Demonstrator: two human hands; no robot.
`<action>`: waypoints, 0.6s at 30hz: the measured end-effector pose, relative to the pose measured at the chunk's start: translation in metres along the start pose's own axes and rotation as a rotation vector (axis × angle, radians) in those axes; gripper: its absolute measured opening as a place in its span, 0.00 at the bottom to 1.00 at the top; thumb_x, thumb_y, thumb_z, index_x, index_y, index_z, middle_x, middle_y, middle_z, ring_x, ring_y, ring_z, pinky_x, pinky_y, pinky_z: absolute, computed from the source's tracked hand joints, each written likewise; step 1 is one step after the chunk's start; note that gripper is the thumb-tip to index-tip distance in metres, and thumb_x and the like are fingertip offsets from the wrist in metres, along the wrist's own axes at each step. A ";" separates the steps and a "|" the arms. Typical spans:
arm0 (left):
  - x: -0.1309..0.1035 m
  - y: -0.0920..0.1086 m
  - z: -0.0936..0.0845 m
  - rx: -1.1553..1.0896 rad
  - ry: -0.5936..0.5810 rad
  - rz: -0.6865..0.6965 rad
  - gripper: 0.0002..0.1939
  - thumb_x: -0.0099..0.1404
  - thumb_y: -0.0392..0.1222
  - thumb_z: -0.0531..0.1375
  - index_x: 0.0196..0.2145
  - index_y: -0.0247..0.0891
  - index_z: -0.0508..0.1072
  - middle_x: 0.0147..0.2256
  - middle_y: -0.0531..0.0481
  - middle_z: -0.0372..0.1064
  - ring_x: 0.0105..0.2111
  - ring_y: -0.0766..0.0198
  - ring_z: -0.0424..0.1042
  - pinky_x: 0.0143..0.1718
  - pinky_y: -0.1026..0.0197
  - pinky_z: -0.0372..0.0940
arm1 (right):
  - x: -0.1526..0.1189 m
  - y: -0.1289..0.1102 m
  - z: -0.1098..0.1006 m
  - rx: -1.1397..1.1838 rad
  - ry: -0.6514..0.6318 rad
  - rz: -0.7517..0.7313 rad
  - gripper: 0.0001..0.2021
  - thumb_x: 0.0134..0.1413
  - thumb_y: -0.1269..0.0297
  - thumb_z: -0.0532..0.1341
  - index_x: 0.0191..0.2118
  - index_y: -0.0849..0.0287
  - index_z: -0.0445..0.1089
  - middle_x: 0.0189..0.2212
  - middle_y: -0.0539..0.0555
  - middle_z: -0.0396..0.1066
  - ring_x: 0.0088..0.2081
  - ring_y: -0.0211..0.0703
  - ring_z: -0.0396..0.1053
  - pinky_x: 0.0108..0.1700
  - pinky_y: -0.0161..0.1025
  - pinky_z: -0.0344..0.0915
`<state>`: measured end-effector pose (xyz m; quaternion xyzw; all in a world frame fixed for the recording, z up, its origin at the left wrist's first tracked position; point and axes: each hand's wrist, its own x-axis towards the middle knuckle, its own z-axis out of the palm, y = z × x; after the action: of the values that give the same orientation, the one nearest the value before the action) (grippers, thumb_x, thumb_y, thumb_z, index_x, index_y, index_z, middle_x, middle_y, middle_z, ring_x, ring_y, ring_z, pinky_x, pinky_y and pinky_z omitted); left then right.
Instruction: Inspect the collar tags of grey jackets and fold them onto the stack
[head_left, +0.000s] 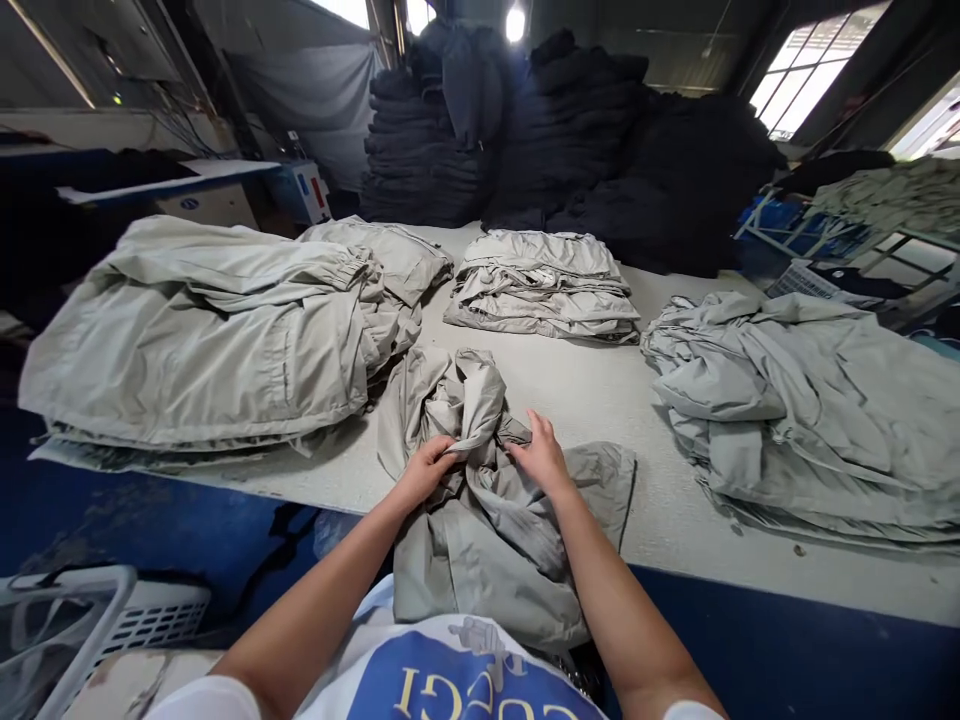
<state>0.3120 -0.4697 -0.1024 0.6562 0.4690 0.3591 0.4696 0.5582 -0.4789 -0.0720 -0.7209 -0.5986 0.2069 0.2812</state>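
Observation:
A crumpled light grey garment [480, 520] lies bunched at the table's front edge, its lower part hanging toward my body. My left hand [429, 470] pinches a fold on the garment's left side, with thumb and fingers closed on the cloth. On the right side, my right hand [541, 455] rests against the same garment; its fingers are spread and the thumb touches the fabric. Under the folds, part of the cloth is hidden, so the kind of garment cannot be made out.
Piles of similar grey garments stand on the pale table [570, 385]: a large left pile [202, 340], a folded stack [544, 285] behind, and a right pile [817, 410]. Dark stacked clothes [570, 140] rise beyond. A white plastic basket [150, 620] sits low at left.

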 end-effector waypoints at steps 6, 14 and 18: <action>-0.031 0.016 -0.054 -0.676 0.260 -0.056 0.25 0.62 0.63 0.67 0.48 0.44 0.75 0.45 0.47 0.79 0.47 0.54 0.77 0.49 0.52 0.72 | 0.020 0.003 -0.005 0.130 -0.146 -0.039 0.10 0.48 0.62 0.69 0.39 0.57 0.76 0.32 0.51 0.77 0.36 0.45 0.74 0.41 0.37 0.70; -0.064 -0.030 -0.135 -0.712 0.736 -0.186 0.13 0.58 0.46 0.68 0.40 0.44 0.73 0.38 0.50 0.77 0.41 0.59 0.77 0.44 0.55 0.73 | 0.026 0.050 -0.104 0.376 0.933 -0.091 0.21 0.60 0.54 0.59 0.54 0.61 0.67 0.44 0.63 0.73 0.38 0.48 0.74 0.36 0.43 0.73; -0.079 -0.043 -0.125 -0.591 0.729 -0.364 0.19 0.54 0.44 0.69 0.43 0.42 0.72 0.34 0.55 0.74 0.32 0.65 0.74 0.36 0.61 0.70 | 0.009 0.047 -0.094 -0.084 0.827 -0.168 0.31 0.57 0.59 0.63 0.64 0.68 0.65 0.66 0.77 0.59 0.69 0.67 0.57 0.65 0.62 0.62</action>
<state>0.1624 -0.5053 -0.1083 0.2347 0.5875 0.5949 0.4958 0.6549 -0.4910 -0.0317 -0.7027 -0.5001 -0.1483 0.4839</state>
